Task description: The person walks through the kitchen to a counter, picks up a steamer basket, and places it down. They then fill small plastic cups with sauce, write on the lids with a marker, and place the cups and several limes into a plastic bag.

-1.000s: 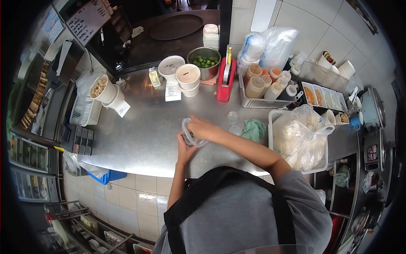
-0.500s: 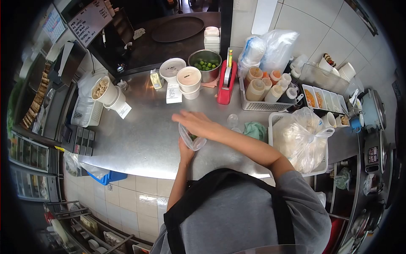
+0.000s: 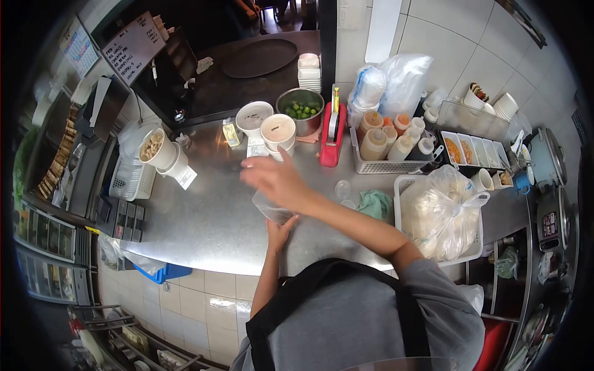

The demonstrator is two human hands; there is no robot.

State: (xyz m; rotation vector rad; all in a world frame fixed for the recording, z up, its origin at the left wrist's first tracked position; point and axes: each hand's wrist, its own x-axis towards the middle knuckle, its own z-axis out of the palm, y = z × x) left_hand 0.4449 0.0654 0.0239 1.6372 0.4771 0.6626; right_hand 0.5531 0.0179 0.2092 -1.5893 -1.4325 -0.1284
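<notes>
Near the front of the steel counter, my left hand [image 3: 280,231] holds a clear plastic bag [image 3: 267,208] from below, its fingers partly hidden behind the plastic. My right hand [image 3: 272,179] is over the top of the bag, palm down, with fingers stretched out and somewhat blurred; it covers part of the bag. What lies inside the bag is hard to make out. Just beyond the right hand stand lidded paper tubs [image 3: 278,129] with a printed slip [image 3: 255,147] beside them.
A metal pot of green limes [image 3: 302,112] and a red tape dispenser [image 3: 333,136] stand at the back. To the right are a basket of sauce bottles [image 3: 390,166], a green cloth [image 3: 375,204] and a white crate [image 3: 405,238] with a full plastic bag. Paper tubs [image 3: 175,163] stand left.
My right hand has moved slightly up and away from my body, over the bag. The left hand keeps its hold; the green contents seen earlier are now hidden. The view has shifted slightly.
</notes>
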